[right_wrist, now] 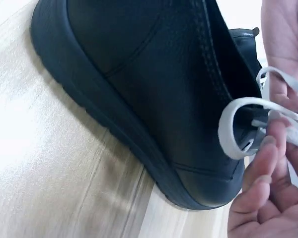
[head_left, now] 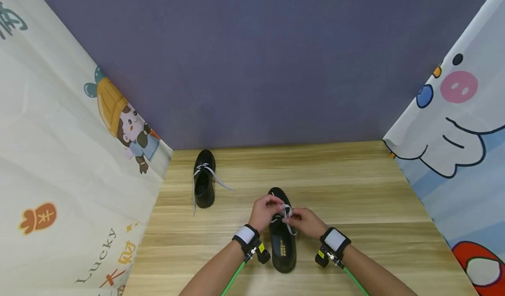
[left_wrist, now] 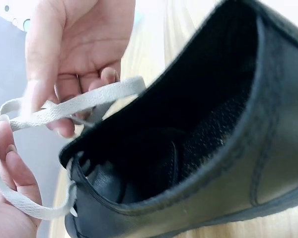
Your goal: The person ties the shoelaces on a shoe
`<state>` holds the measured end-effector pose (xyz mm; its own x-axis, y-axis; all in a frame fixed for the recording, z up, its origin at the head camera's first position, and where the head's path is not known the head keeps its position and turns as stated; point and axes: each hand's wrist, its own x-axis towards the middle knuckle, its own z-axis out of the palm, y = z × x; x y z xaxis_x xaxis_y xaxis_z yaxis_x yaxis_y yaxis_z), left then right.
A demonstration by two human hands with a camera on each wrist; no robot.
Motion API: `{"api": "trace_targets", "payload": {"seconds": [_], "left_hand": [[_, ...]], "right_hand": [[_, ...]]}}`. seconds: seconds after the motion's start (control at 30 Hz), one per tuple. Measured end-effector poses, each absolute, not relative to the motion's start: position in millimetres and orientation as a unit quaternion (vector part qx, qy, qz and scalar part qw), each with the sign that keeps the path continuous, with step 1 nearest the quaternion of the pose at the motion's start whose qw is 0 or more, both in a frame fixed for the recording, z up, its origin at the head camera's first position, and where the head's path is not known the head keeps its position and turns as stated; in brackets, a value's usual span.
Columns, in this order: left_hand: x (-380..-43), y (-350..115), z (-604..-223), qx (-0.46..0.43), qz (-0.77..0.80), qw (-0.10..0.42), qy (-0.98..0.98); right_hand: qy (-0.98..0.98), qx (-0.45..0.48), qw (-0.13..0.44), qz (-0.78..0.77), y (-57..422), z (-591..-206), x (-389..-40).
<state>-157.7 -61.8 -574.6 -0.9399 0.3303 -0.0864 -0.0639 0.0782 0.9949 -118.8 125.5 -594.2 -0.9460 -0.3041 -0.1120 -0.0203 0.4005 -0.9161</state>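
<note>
Ahead of both hands, a dark wall (head_left: 276,68) is seen beyond a wood-grained surface (head_left: 355,190), which is flanked on the left by one printed sheet (head_left: 59,155) and on the right by another printed sheet (head_left: 465,129). A second black shoe (head_left: 204,180) is placed ahead and to the left of the left hand (head_left: 264,213), well apart from it, with its loose laces (head_left: 222,182) spread at its sides. Each wrist is circled by a strap (head_left: 245,233) with a small camera.

The near black shoe (head_left: 282,261) is set below and between the hands, its toe pointed away from the person. Its lacing is partly covered by the fingers in the head view. The white lace (left_wrist: 74,105) is raised in loops above the shoe's opening. It is pinched by the curled fingers and thumb of the left hand, and likewise by the right hand (head_left: 309,222); which strand is held by which fingertip cannot be told clearly where they overlap.
</note>
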Motion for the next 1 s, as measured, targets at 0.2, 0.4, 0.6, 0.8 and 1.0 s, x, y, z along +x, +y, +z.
{"api": "trace_targets", "payload": {"seconds": [0.2, 0.4, 0.6, 0.8, 1.0], "left_hand": [[-156, -60, -568, 0.098, 0.675, 0.148, 0.716], [-156, -60, -570, 0.092, 0.677, 0.151, 0.714], [-155, -64, -575, 0.087, 0.68, 0.149, 0.712], [-153, -68, -581, 0.09, 0.678, 0.153, 0.713], [-153, -68, -581, 0.092, 0.678, 0.154, 0.713]], "right_hand": [[0.85, -0.076, 0.079, -0.515, 118, -591, -117], [0.822, -0.102, 0.108, -0.55, 124, -598, -120], [0.818, -0.098, 0.141, -0.548, 128, -596, -117], [0.821, -0.102, 0.166, -0.536, 130, -592, -112], [0.84, -0.075, 0.164, -0.511, 129, -587, -108]]}}
